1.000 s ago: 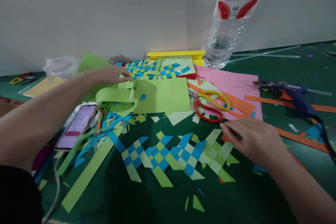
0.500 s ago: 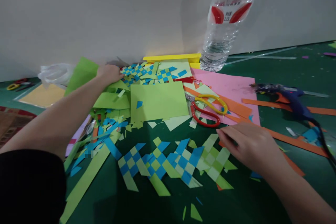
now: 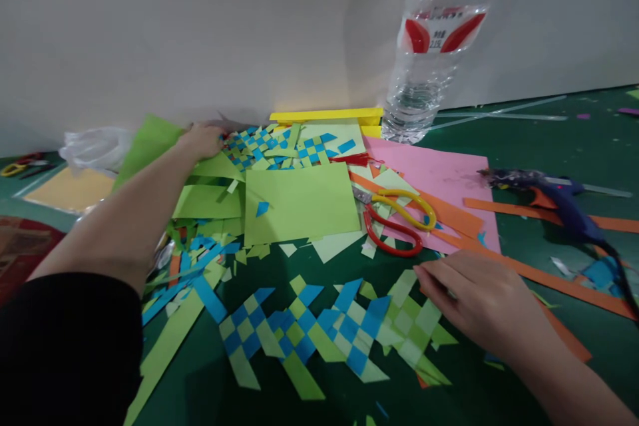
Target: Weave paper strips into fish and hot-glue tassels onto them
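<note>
My left hand [image 3: 202, 140] reaches to the back left, beside a heap of small blue-and-green woven paper pieces [image 3: 262, 141]. Its fingertips are hidden, so what they touch does not show. Loosely curved, my right hand [image 3: 479, 296] rests at the right end of a row of woven paper pieces, with nothing visible in it. Nearest to it is an all-green woven piece [image 3: 410, 323]; blue-and-green woven pieces [image 3: 352, 327] continue the row leftward. Beyond the row lies a light green sheet [image 3: 302, 206] with a blue scrap on it. Scissors with red and yellow handles [image 3: 372, 200] lie beside the sheet.
A water bottle [image 3: 417, 93] stands by the wall. A blue glue gun [image 3: 564, 203] lies at right near a pink sheet [image 3: 429, 163] and orange strips [image 3: 564, 283]. Cut strips and scraps [image 3: 204, 273] pile up at left, near a plastic bag [image 3: 94, 146].
The view has shifted slightly, so the table things appear a little lower. My left hand has moved slightly left at the heap. My right hand stays beside the green woven piece.
</note>
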Demonstrator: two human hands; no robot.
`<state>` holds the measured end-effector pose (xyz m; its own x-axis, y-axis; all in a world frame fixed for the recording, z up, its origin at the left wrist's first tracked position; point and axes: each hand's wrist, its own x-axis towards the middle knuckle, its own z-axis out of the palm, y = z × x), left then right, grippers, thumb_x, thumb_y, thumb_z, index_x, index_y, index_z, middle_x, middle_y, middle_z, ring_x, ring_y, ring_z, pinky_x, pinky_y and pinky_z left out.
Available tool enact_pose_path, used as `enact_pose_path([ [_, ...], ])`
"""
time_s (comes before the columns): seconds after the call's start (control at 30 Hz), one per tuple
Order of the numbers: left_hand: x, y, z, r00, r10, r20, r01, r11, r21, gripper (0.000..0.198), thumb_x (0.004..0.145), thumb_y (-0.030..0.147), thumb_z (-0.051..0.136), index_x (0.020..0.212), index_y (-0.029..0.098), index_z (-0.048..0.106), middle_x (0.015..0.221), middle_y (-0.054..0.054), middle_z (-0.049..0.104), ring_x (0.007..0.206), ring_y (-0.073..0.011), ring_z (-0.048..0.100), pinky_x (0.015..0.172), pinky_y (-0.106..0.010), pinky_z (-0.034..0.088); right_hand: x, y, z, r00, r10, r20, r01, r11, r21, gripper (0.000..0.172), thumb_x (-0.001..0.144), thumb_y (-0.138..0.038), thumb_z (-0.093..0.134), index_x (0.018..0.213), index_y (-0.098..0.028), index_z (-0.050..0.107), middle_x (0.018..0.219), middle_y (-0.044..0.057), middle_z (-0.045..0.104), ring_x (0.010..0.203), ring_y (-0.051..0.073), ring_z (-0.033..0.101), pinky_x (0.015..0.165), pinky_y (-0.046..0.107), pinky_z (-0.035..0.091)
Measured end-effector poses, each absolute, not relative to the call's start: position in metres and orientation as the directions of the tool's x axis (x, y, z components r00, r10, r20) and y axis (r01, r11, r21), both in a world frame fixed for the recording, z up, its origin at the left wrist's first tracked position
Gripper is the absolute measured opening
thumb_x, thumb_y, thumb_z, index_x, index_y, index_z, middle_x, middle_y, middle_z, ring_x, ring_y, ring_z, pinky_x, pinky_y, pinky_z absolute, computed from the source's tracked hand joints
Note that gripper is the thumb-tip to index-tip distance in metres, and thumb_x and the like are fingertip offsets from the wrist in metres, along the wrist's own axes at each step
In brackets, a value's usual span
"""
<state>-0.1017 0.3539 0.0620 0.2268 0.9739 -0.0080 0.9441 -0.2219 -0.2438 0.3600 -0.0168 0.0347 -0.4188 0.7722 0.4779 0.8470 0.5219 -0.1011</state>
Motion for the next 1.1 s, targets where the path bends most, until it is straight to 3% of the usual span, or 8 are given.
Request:
enact_pose_path([
  [0.17, -0.102, 0.352, 0.066, 0.083, 0.991, 0.105, 0.938, -0.042, -0.345, 0.04, 0.092, 0.02, 0.039, 0.122, 0.001, 0.059, 0.124, -0.024, 0.063, 0.118, -0.0311, 0.057, 0.107, -0.054, 0.034, 0.358, -0.017, 0.035, -0.419, 0.772, 0.478, 0.836, 0.533, -0.128, 0.031, 0.096, -0.018, 0.053, 0.064, -0.018, 0.056, 0.058, 0.0, 0.055, 0.055, 0.014, 0.051, 0.061, 0.031, 0.034],
  [0.33, -0.108, 0.354, 0.07, -0.012, 0.996, 0.089, 0.935, 0.043, -0.351, 0.038, 0.093, 0.026, 0.045, 0.116, 0.005, 0.066, 0.12, -0.022, 0.066, 0.115, -0.0332, 0.06, 0.099, -0.052, 0.042, 0.357, -0.017, 0.037, -0.423, 0.772, 0.475, 0.833, 0.537, -0.132, 0.031, 0.096, -0.019, 0.053, 0.065, -0.018, 0.055, 0.058, 0.0, 0.054, 0.056, 0.014, 0.05, 0.061, 0.031, 0.034],
  [0.57, -0.115, 0.359, 0.059, 0.019, 1.0, 0.022, 0.933, -0.01, -0.361, 0.046, 0.088, 0.024, 0.05, 0.131, 0.01, 0.061, 0.129, -0.024, 0.061, 0.122, -0.0354, 0.054, 0.102, -0.055, 0.034, 0.358, -0.017, 0.035, -0.428, 0.771, 0.473, 0.828, 0.544, -0.137, 0.029, 0.095, -0.019, 0.054, 0.066, -0.018, 0.056, 0.059, -0.001, 0.055, 0.057, 0.014, 0.051, 0.063, 0.03, 0.034],
  [0.73, -0.115, 0.364, 0.053, 0.059, 0.998, 0.006, 0.938, -0.053, -0.343, 0.044, 0.092, 0.027, 0.046, 0.132, 0.02, 0.062, 0.132, -0.017, 0.062, 0.122, -0.0331, 0.053, 0.103, -0.054, 0.032, 0.358, -0.017, 0.035, -0.423, 0.778, 0.465, 0.83, 0.539, -0.146, 0.029, 0.096, -0.019, 0.054, 0.066, -0.018, 0.057, 0.059, 0.0, 0.055, 0.057, 0.014, 0.05, 0.062, 0.03, 0.034],
  [0.93, -0.117, 0.37, 0.05, 0.042, 0.995, 0.095, 0.969, -0.017, -0.245, 0.03, 0.089, 0.029, 0.053, 0.103, 0.012, 0.074, 0.114, -0.017, 0.07, 0.119, -0.033, 0.055, 0.109, -0.057, 0.025, 0.36, -0.017, 0.035, -0.432, 0.776, 0.46, 0.826, 0.545, -0.143, 0.031, 0.097, -0.019, 0.051, 0.066, -0.018, 0.057, 0.058, 0.0, 0.053, 0.056, 0.014, 0.051, 0.061, 0.031, 0.033],
  [1.1, -0.128, 0.38, 0.059, 0.046, 0.962, 0.269, 0.999, -0.048, -0.001, 0.034, 0.091, 0.03, 0.051, 0.11, 0.007, 0.067, 0.116, -0.018, 0.067, 0.111, -0.0283, 0.057, 0.105, -0.056, 0.035, 0.36, -0.016, 0.036, -0.437, 0.771, 0.463, 0.827, 0.546, -0.131, 0.033, 0.097, -0.02, 0.051, 0.065, -0.018, 0.057, 0.058, 0.0, 0.054, 0.055, 0.013, 0.051, 0.06, 0.03, 0.034],
])
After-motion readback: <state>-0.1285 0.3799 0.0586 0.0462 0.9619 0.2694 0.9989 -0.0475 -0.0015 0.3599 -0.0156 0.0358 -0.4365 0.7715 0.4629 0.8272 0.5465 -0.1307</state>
